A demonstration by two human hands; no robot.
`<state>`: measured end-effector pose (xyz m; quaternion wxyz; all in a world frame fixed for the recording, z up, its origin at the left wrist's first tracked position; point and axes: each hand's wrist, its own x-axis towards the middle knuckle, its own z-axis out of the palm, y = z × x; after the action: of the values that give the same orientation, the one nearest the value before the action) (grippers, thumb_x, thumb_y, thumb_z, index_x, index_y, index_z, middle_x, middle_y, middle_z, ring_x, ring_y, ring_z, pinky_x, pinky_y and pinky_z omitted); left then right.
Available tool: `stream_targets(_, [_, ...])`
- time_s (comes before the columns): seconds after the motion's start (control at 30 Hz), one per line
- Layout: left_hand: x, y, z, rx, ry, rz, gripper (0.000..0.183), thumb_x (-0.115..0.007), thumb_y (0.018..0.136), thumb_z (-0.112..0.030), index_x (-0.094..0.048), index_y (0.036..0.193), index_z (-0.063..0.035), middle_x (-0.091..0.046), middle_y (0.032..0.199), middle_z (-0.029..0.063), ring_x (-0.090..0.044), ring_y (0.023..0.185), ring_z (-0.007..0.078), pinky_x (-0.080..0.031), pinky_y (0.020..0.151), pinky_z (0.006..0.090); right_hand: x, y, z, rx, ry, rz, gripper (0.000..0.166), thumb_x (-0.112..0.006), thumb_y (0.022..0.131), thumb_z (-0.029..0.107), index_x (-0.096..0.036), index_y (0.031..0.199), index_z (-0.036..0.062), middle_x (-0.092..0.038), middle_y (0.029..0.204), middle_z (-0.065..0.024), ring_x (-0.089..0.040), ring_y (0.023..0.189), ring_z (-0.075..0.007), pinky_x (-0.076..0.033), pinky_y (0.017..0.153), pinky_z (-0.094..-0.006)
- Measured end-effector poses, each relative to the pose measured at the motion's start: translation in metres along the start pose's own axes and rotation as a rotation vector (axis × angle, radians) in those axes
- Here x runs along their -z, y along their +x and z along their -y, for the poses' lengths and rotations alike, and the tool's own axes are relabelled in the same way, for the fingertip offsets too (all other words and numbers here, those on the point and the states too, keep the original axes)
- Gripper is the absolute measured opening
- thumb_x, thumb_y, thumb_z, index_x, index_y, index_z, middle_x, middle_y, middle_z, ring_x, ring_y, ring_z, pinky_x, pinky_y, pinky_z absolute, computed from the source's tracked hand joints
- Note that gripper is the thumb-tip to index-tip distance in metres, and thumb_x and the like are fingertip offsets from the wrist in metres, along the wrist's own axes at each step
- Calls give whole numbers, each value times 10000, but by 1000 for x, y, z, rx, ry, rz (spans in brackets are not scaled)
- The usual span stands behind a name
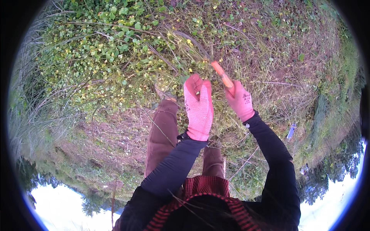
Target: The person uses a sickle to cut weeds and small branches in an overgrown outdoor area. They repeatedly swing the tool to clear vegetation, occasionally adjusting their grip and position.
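My right hand [240, 101], in a pink work glove that bears writing, grips the orange handle [222, 73] of a sickle. The sickle's dark curved blade [196, 43] arcs up and left over the weeds, partly among yellow-tinged stems and small yellow flowers. To the left of the handle, my gloved left hand [199, 109] has its fingers curled toward the thumb, just above low plants. Whether thin stems are caught in those fingertips cannot be made out.
Leafy ground cover [115, 43] spreads at the upper left, with long grass [37, 95] along the left side. Cut or dry stalks [260, 69] cover the ground at right. My boot [166, 93] stands among the weeds. A blue-and-white object [292, 130] lies at right.
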<state>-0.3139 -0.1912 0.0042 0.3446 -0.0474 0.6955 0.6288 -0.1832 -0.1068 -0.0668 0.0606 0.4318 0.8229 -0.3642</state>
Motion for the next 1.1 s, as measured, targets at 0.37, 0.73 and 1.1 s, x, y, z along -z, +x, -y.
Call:
stream_targets(0.37, [9,18,-13,24,-94,-63,371,-521,911,-100,-398,1239,20,-488,1117,82,-484,1010,136,-412,914,261,-45,-121,-99,-257,-207,164,310,-611,789,207,-435,1004,69,-578,849,-196,-602,709,-371,-484,581,-461])
stream_targets(0.73, [9,-3,-14,95,-14,23,345,-516,910,-98,-401,1223,-10,-474,1119,88,-458,1034,141,-416,852,270,-17,8,39,-91,13,-31,261,-623,794,181,-483,963,40,-596,803,-178,-601,665,-347,-486,579,-407])
stream_targets(1.1, [94,-56,-8,-159,164,83,358,-550,886,-105,-426,1207,-4,-493,1155,108,-490,1022,152,-422,851,282,-118,-107,-9,-263,-81,161,264,-556,850,263,-428,932,47,-590,790,-225,-595,711,-395,-450,585,-491])
